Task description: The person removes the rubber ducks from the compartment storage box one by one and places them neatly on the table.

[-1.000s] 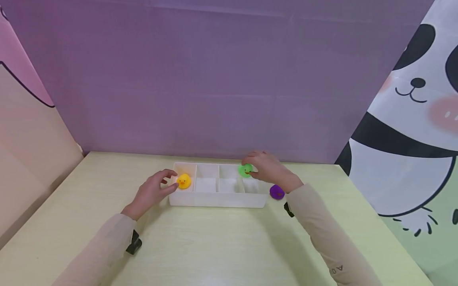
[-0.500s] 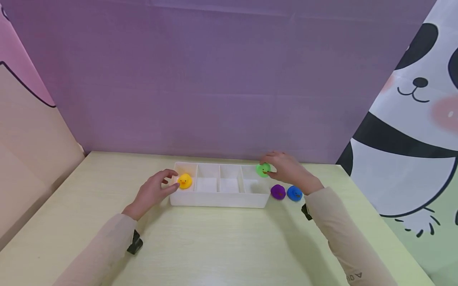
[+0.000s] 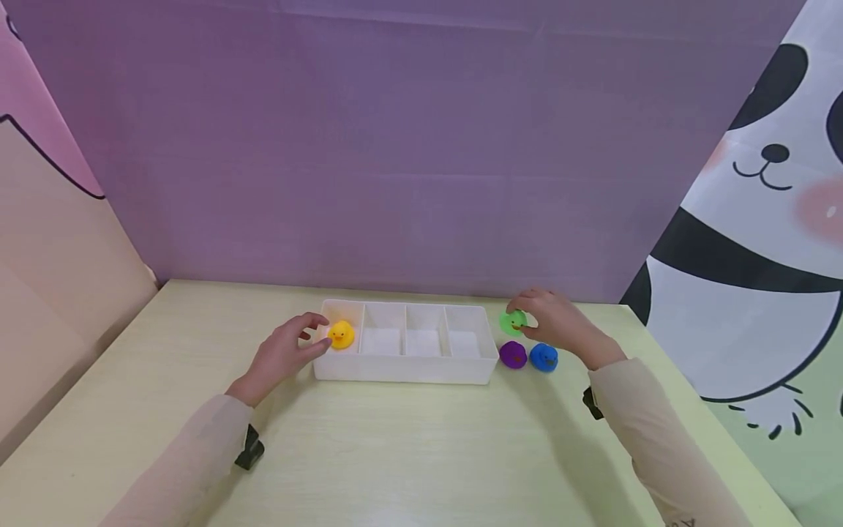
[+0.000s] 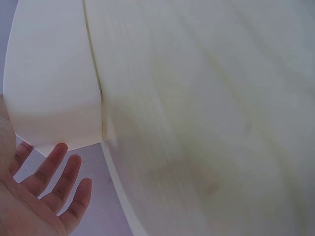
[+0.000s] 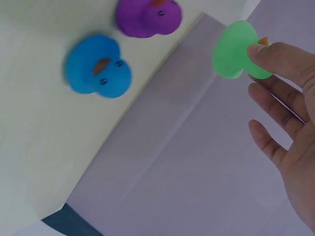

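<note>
My left hand [image 3: 283, 353] is at the left end of a long white divided box [image 3: 402, 368], thumb and forefinger apart at its rim. A yellow rubber duck [image 3: 341, 335] sits in the leftmost compartment, close to the thumb tip. In the left wrist view, the left hand's fingers [image 4: 63, 184] are spread near the box's end wall [image 4: 59, 125]. My right hand [image 3: 560, 326] pinches a green rubber duck [image 5: 235, 51] between thumb and fingers, to the right of the box. Nearer to me, a purple rubber duck [image 3: 513, 355] and a blue rubber duck [image 3: 544, 357] stand side by side on the table.
The pale wooden table [image 3: 395, 454] ends at a purple backdrop [image 3: 408, 168] behind the box. A panda picture [image 3: 757, 293] covers the wall on the right. Each wrist has a black device [image 3: 250, 448] strapped under the sleeve.
My right hand has carried the green duck rightward, from over the box to beyond its right end. The blue duck has come into view from behind the right arm. My left hand stays put.
</note>
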Demonstrator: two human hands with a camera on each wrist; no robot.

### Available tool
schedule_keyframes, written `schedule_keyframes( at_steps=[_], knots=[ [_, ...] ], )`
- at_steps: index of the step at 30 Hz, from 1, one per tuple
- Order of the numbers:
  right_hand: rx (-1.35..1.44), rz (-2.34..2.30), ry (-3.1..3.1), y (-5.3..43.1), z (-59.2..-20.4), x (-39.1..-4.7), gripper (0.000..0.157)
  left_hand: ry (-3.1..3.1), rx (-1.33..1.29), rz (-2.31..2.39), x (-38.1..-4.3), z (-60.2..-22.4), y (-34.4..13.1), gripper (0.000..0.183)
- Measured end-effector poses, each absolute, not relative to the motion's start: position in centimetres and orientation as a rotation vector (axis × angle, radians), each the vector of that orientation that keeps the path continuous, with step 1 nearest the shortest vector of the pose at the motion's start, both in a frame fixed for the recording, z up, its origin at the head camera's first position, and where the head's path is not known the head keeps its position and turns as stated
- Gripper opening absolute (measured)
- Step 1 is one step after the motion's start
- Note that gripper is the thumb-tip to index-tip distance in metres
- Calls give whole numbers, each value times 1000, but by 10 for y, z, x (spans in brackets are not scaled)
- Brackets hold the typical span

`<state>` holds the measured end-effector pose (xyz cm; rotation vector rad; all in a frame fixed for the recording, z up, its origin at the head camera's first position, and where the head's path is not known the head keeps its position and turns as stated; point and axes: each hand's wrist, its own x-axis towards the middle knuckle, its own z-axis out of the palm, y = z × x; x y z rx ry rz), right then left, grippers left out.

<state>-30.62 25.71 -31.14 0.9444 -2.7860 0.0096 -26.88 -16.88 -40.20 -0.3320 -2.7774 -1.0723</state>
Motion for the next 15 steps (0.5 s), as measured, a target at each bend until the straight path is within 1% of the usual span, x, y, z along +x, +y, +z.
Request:
schedule_keyframes(
  at_steps=[15],
  knots=[
    [918, 0, -2774, 297, -328, -305, 30, -2769, -344, -1077, -269, -403, -169, 38]
  ],
)
